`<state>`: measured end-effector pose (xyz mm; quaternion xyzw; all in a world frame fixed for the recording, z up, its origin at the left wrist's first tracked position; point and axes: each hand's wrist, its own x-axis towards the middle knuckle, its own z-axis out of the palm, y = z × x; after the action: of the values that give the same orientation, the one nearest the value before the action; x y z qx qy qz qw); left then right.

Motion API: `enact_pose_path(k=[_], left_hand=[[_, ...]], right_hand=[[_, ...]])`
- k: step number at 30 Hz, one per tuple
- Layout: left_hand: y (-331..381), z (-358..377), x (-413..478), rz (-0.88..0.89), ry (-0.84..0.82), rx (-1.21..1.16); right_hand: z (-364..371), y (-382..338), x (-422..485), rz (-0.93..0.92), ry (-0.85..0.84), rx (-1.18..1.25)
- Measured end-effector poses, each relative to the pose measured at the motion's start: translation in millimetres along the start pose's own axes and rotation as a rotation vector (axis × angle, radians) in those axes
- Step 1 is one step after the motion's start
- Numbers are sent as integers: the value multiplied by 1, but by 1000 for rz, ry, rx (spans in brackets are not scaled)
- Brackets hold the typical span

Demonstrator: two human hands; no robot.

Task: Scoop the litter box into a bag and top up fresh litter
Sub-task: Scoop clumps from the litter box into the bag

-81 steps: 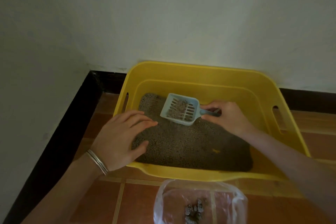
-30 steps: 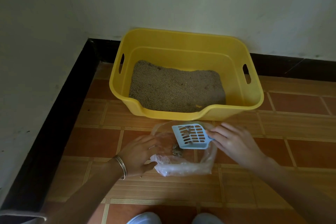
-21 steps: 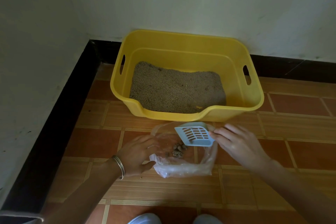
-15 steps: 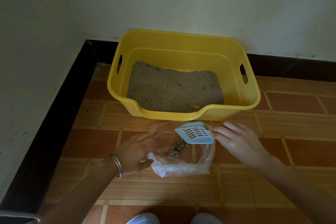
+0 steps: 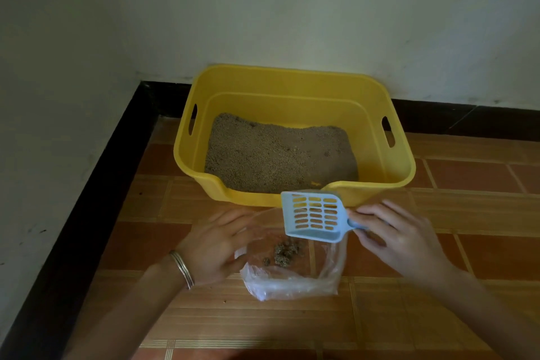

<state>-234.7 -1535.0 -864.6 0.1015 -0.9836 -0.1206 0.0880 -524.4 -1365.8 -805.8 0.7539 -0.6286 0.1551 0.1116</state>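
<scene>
on the brown tiled floor point(image 5: 482, 242), in a corner of white walls with a black skirting strip, stands a yellow plastic litter box point(image 5: 295, 88) with a slot handle in each side wall and a low dip in its near rim; grey-brown granular litter point(image 5: 277, 152) covers its bottom. just in front of that box lies a clear plastic bag point(image 5: 292, 283), its mouth open upward, with a small heap of dark litter clumps point(image 5: 285, 251) inside. the left hand point(image 5: 216, 245), with thin metal bangles point(image 5: 182, 269) at the wrist, grips the bag's left edge between curled fingers and thumb. the right hand point(image 5: 400, 240) pinches the short handle of a pale blue slotted plastic scoop point(image 5: 315, 216), held above the bag's far right edge, between bag and box, slots showing nothing caught in them, its open lip facing the near side.
</scene>
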Motion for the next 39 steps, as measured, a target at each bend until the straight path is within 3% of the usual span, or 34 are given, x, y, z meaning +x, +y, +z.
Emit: enact_pose_path(k=[6, 10, 17, 21, 27, 39], left_hand=[[-18, -55, 24, 34, 98, 115], [-45, -75, 37, -71, 106, 171], [-89, -74, 48, -217, 18, 163], [-96, -67, 46, -265, 33, 125], [-100, -65, 48, -297, 100, 124], [-106, -66, 51, -325, 46, 93]], right_hand=[[-31, 14, 40, 180, 164, 114], [-17, 45, 78, 435, -21, 218], [35, 82, 134, 694, -379, 201], [53, 100, 143, 697, -532, 79], [83, 112, 157, 687, -645, 118], [143, 109, 217, 554, -580, 302]])
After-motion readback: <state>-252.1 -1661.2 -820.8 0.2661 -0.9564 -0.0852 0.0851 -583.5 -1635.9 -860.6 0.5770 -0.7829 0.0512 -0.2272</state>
